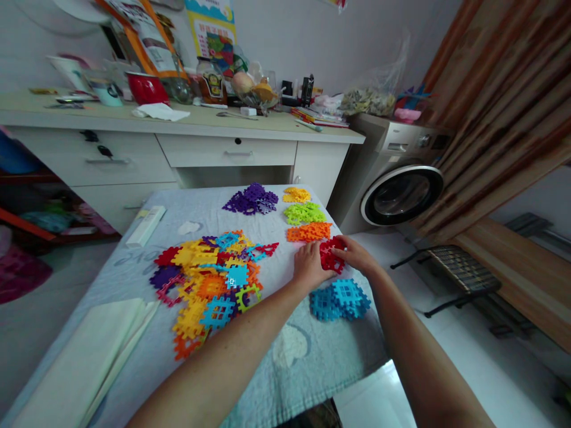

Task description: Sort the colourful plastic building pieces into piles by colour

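Both hands meet at a small pile of red plastic tiles (331,255) on the right side of a cloth-covered table (294,351). My left hand (308,266) has its fingers curled against the red pile's left side. My right hand (354,252) grips the pile from the right. Sorted piles lie around: blue tiles (341,299) just below the hands, orange tiles (308,232) just above, then green tiles (304,212), yellow tiles (296,194) and purple tiles (252,199). A large mixed heap of coloured tiles (209,282) lies to the left.
A white box (146,226) and a folded white sheet (84,362) lie on the table's left side. Behind stands a cluttered white desk (223,151) with drawers. A washing machine (401,190) is at the right, and a black rack (459,273) on the floor.
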A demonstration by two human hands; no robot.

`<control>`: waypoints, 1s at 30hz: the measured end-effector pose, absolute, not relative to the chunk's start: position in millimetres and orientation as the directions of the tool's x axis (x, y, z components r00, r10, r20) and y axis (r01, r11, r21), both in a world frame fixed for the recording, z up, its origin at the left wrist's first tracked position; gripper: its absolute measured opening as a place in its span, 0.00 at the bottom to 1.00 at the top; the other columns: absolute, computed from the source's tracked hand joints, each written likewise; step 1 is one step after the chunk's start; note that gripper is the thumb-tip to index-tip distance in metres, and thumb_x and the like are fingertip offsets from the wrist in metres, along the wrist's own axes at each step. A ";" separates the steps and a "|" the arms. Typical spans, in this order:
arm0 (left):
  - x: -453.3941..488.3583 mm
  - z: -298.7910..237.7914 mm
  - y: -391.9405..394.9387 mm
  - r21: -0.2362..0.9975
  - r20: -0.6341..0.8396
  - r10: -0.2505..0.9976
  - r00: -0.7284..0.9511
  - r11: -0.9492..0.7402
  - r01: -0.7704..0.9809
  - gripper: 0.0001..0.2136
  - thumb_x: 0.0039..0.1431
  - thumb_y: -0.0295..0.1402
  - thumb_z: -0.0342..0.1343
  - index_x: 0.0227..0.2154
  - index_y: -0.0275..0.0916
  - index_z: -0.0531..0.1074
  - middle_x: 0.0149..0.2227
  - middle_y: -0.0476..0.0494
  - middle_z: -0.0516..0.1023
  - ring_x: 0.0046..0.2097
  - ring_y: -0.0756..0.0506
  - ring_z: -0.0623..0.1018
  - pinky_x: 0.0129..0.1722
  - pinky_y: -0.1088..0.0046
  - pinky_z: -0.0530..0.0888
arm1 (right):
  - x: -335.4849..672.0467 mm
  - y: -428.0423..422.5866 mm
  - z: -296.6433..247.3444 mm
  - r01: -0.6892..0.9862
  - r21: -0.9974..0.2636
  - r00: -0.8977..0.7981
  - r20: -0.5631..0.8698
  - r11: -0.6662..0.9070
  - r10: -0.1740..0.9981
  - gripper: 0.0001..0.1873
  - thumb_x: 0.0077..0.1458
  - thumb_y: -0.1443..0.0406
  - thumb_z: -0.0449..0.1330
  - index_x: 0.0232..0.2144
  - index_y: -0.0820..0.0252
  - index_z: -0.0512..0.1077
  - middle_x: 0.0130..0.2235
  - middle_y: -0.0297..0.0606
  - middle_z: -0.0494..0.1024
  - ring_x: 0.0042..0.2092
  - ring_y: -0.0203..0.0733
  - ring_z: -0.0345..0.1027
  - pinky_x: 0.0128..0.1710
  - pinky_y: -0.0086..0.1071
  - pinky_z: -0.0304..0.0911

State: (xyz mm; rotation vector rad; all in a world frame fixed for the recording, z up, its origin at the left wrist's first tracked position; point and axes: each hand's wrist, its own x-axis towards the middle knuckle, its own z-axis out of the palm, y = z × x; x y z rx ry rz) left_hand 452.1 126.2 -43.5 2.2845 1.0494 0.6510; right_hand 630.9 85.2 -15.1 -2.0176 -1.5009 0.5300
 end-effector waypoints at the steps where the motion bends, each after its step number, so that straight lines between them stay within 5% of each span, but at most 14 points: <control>1: 452.9 -44.8 126.2 0.639 0.200 0.787 0.584 -0.557 0.531 0.43 0.37 0.46 0.70 0.56 0.41 0.58 0.55 0.37 0.68 0.57 0.35 0.68 0.55 0.56 0.63 | 629.6 84.2 -15.5 0.723 -0.660 0.282 0.013 -0.203 0.959 0.22 0.52 0.60 0.63 0.49 0.57 0.71 0.43 0.41 0.79 0.44 0.44 0.72 0.46 0.38 0.67; 8: 445.4 -44.7 122.5 0.600 0.232 0.741 0.630 -0.619 0.507 0.36 0.41 0.44 0.68 0.54 0.41 0.63 0.52 0.39 0.70 0.54 0.36 0.70 0.54 0.59 0.65 | 625.1 72.8 -9.2 0.688 -0.702 0.244 -0.016 -0.185 0.970 0.17 0.53 0.61 0.63 0.45 0.58 0.72 0.43 0.41 0.79 0.42 0.44 0.73 0.45 0.38 0.68; 20: 435.2 -38.3 125.4 0.657 0.235 0.733 0.639 -0.604 0.452 0.41 0.41 0.47 0.68 0.58 0.40 0.60 0.56 0.36 0.68 0.58 0.35 0.68 0.57 0.57 0.64 | 634.7 76.8 -6.4 0.609 -0.767 0.228 -0.074 -0.202 0.971 0.16 0.55 0.58 0.60 0.45 0.58 0.74 0.47 0.42 0.79 0.46 0.45 0.73 0.48 0.39 0.68; 26: 424.2 -17.6 141.3 0.637 0.354 0.769 0.533 -0.615 0.465 0.16 0.61 0.40 0.53 0.49 0.40 0.66 0.50 0.41 0.72 0.55 0.42 0.70 0.57 0.62 0.66 | 646.1 104.8 6.8 0.609 -0.753 0.342 -0.036 -0.250 0.939 0.17 0.57 0.57 0.57 0.44 0.61 0.75 0.43 0.42 0.80 0.43 0.43 0.73 0.43 0.34 0.68; 30: 424.7 -16.7 172.0 0.600 0.316 0.817 0.483 -0.567 0.565 0.18 0.58 0.31 0.52 0.52 0.39 0.64 0.55 0.38 0.68 0.60 0.42 0.66 0.61 0.62 0.62 | 648.8 140.0 14.3 0.583 -0.751 0.386 -0.079 -0.309 0.919 0.15 0.56 0.63 0.57 0.44 0.63 0.74 0.41 0.40 0.79 0.41 0.39 0.72 0.40 0.29 0.66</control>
